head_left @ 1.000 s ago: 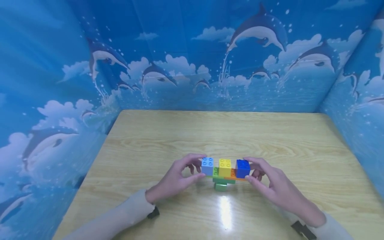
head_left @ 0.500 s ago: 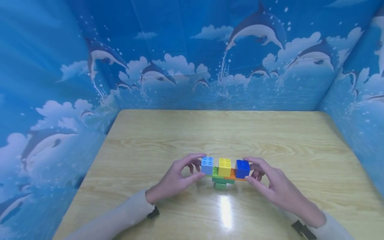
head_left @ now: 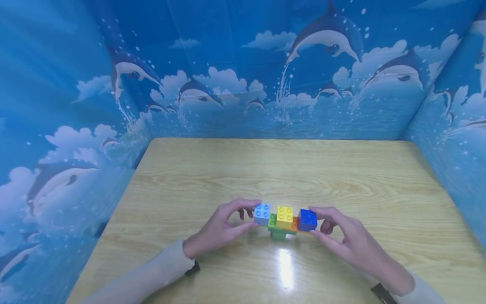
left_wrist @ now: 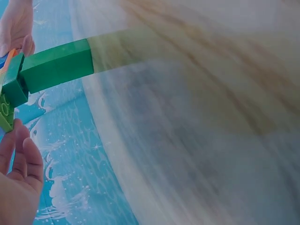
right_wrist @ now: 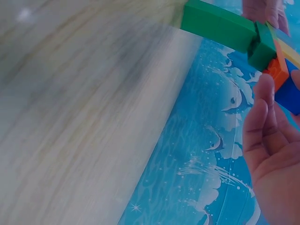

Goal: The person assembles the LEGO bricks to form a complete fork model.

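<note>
A toy-brick structure stands mid-table on a tall green column (left_wrist: 58, 65). Across its top, a light blue brick (head_left: 262, 214), a yellow brick (head_left: 284, 216) and a dark blue brick (head_left: 308, 220) sit in a row. Beneath them are a light green brick (left_wrist: 5, 112) and an orange brick (right_wrist: 277, 72), joined by a darker green brick (right_wrist: 262, 49). My left hand (head_left: 218, 228) pinches the light blue end between thumb and fingers. On the opposite end, my right hand (head_left: 353, 242) pinches the dark blue brick, which looks slightly turned. Contact under the bricks is partly hidden.
The wooden table (head_left: 212, 169) has rounded far corners and a bright light reflection in front of the structure. A blue dolphin-print curtain (head_left: 235, 76) surrounds its back and sides.
Both hands and the structure's top have shifted slightly toward me, the right side more. The dark blue brick now looks a little turned. Both grips stay the same.
</note>
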The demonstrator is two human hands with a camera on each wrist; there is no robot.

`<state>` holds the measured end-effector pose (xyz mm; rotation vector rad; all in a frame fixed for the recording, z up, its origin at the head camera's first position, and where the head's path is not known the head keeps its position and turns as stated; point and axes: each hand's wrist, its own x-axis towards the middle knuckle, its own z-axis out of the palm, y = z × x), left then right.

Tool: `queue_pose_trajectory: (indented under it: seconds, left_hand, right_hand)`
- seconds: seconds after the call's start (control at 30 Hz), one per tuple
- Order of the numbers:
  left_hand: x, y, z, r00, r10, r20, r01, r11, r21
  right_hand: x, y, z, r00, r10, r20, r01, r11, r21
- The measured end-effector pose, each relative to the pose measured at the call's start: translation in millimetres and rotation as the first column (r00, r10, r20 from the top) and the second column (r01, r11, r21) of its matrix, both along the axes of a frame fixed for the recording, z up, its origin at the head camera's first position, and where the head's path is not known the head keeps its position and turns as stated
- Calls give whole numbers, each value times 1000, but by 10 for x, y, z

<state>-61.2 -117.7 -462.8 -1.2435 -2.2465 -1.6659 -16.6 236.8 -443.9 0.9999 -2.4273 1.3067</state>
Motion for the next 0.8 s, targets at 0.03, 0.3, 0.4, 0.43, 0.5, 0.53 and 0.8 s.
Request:
queue_pose_trajectory:
  seconds: [0.03,0.3,0.4,0.43,0.5,0.53,0.8]
  left_hand:
    - [0,0,-4,1000,-4,-25,4,1000,2]
    - [-10,12,-47,988,-14,-151,17,1000,20]
    - [-23,8,-59,988,-18,-153,21,1000,18]
    - [-25,4,-61,989,-18,-150,21,1000,17]
    - [-27,-1,-62,990,-17,-143,20,1000,16]
    - [-27,-2,-60,990,-18,-142,21,1000,17]
    - [4,-5,-64,993,6,-120,-1,999,37]
  right_hand:
    - [7,2,-8,1000,-1,3,1,1000,-1]
    - [41,-23,-66,995,-31,-93,33,999,18]
    - [49,-34,-71,991,-37,-126,40,999,25]
    - [50,-36,-73,990,-38,-138,42,999,26]
    - [47,-39,-79,988,-36,-149,40,999,28]
    - [43,-42,-80,988,-33,-153,38,999,29]
    - [-7,-47,-52,996,-19,-84,23,999,43]
